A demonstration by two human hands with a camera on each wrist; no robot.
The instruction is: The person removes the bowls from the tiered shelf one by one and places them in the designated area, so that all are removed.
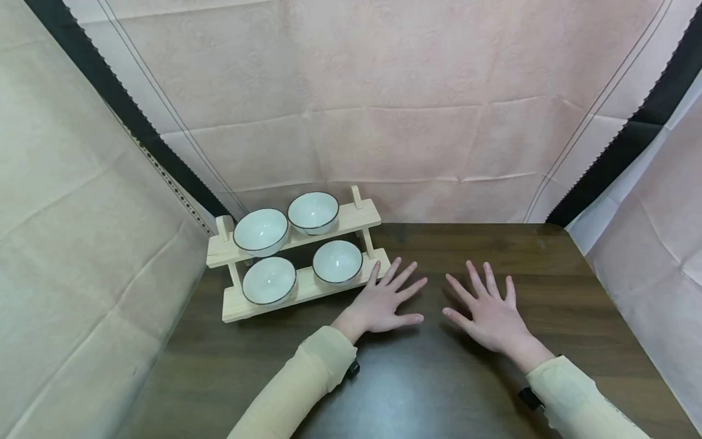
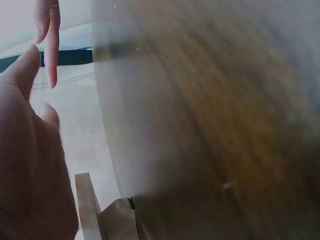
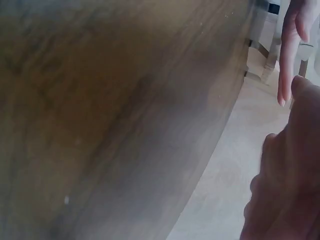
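My left hand (image 1: 378, 305) is spread with straight fingers over the table, its fingertips near the right end of a two-tier wooden rack (image 1: 236, 308). To its right my right hand (image 1: 493, 317) is also spread, palm down, holding nothing. On the rack's upper tier sit two white bowls with dark rims, a left bowl (image 1: 261, 230) and a right bowl (image 1: 314, 211). The lower tier carries two more, a left bowl (image 1: 269, 279) and a right bowl (image 1: 337, 261). In the left wrist view, part of the rack (image 2: 89, 205) shows beyond the left hand (image 2: 32, 150).
The dark wooden table (image 1: 439, 390) reaches back to a pale fabric wall (image 1: 417, 140). Similar fabric panels stand on the left (image 1: 93, 256) and right (image 1: 658, 231). Black strips run along the corners between them.
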